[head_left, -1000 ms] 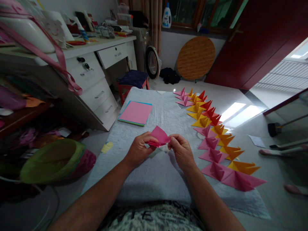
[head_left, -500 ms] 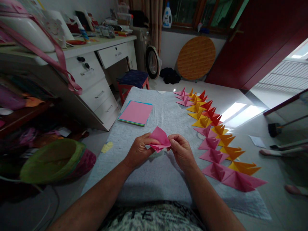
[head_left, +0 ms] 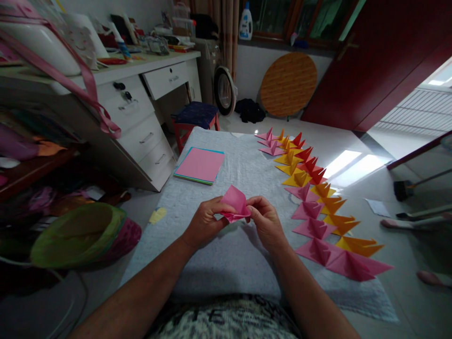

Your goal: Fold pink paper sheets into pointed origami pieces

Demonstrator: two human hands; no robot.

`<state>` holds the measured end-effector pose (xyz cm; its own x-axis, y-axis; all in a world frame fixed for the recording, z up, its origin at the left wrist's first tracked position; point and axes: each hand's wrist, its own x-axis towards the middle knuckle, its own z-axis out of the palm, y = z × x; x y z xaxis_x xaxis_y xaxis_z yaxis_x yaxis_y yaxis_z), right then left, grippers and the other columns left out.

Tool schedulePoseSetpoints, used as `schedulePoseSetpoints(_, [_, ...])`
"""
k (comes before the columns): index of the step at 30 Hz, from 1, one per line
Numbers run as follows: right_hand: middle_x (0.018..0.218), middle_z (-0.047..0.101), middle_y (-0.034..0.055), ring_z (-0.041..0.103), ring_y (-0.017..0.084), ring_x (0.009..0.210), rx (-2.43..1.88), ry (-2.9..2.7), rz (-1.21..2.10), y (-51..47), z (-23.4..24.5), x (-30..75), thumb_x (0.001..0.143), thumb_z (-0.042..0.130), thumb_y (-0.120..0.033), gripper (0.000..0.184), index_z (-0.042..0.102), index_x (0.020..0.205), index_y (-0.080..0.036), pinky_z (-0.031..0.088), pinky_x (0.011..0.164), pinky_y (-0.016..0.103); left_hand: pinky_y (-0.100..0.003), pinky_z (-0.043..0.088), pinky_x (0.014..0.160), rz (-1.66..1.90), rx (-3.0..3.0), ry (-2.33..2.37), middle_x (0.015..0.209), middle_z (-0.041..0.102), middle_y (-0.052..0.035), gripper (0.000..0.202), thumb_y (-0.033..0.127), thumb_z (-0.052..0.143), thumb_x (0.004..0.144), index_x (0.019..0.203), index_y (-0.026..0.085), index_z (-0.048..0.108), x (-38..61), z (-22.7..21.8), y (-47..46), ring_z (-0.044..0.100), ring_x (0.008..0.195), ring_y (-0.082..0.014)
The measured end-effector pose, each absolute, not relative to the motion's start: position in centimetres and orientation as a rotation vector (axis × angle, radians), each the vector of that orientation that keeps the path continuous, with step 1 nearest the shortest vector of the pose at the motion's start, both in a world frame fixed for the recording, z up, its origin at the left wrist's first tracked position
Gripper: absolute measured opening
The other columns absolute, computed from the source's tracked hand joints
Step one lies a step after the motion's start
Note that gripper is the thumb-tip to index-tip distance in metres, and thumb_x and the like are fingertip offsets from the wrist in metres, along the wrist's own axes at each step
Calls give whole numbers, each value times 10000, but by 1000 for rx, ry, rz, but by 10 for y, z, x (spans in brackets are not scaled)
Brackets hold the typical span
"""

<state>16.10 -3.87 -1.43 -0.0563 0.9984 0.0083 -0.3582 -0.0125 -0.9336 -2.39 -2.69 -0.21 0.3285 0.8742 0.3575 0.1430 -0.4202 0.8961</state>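
Between my two hands, a partly folded sheet of pink origami paper [head_left: 234,199] is held above the cloth-covered table. My left hand [head_left: 208,217] pinches its left side, thumb on top and fingers underneath. At the right corner, my right hand [head_left: 264,218] grips the paper between thumb and fingertips. Beyond my left hand lies a stack of square paper [head_left: 199,165], pink on top, with blue and green edges showing. To the right stand rows of folded paper cranes in pink [head_left: 314,228], yellow [head_left: 297,178] and red [head_left: 309,164].
A pale blue cloth [head_left: 212,268] covers the table. On the left are a green and purple basket [head_left: 81,235] and a white desk with drawers [head_left: 141,127]. A stool [head_left: 196,114] stands past the far edge. At right, a person's feet [head_left: 395,224] show near a broom [head_left: 402,189].
The right thumb has shifted slightly onto the pink paper's right corner, and the paper's upper flap has opened a little. Otherwise the scene looks the same.
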Motion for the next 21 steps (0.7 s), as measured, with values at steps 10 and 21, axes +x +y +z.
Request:
schedulePoseSetpoints(10, [988,540,3,520,95,683,-793,-1161,1185,-41,-17,164,880,688,-252,181,754,1026,-336,442,561,235,-255,482,716,1113,1493,921,808,696,-39,89,225,792,764,783,149,749,-24,-2,-24,623,747,-150])
schedulePoseSetpoints(21, [1261,488,27,531,194,1026,-821,-1223,1288,-44,-14,170,890,638,-343,151,729,1009,-325,496,825,301,-202,368,540,874,1088,854,598,602,7,329,360,870,652,705,97,679,-25,-3,-21,487,533,-82])
